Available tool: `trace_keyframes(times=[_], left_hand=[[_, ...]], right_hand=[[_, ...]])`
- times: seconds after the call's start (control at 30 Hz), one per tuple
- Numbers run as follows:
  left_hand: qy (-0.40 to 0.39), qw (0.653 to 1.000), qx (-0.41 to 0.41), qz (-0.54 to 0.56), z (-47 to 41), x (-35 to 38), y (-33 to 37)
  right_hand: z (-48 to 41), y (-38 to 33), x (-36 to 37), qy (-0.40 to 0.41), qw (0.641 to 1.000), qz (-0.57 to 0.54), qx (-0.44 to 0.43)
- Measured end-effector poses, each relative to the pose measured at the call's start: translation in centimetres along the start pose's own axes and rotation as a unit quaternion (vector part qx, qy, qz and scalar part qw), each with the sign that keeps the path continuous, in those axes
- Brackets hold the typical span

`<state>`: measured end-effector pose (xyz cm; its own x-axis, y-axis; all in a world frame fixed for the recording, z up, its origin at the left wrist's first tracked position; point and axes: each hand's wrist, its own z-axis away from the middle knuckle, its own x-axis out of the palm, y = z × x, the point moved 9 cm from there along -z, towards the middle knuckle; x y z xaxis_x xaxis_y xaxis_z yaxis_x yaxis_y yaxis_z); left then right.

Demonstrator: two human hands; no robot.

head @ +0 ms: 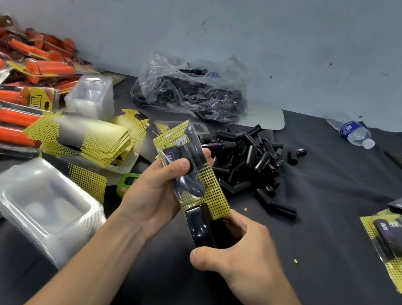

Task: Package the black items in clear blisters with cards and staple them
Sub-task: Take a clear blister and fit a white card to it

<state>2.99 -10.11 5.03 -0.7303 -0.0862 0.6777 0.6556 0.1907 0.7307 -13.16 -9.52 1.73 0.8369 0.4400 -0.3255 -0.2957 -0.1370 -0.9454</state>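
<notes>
In the head view, the left hand [157, 198] is gripping the blister pack [198, 176] above the dark table [304, 291]. Its thumb is pressing on the clear front and its fingers are curling behind, and a black item [187, 186] is lying inside. The right hand [243, 254] is closing around the black stapler [198, 228], whose mouth is meeting the lower end of the yellow card [212, 204]. To do this step well, I think the person should be pushing the card edge fully into the mouth, holding plastic and card squarely together, aiming the staple beside the bubble and not through it, then squeezing firmly. More loose black items [251, 166] are waiting just behind.
</notes>
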Motion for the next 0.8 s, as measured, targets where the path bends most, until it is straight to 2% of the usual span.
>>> trace_keyframes(times=[0.8], left_hand=[[-0.017,1.000,0.003,0.000,-0.52,-0.62,-0.56]], right_hand=[[-0.13,0.47,0.17,0.020,0.997,-0.069,0.039]])
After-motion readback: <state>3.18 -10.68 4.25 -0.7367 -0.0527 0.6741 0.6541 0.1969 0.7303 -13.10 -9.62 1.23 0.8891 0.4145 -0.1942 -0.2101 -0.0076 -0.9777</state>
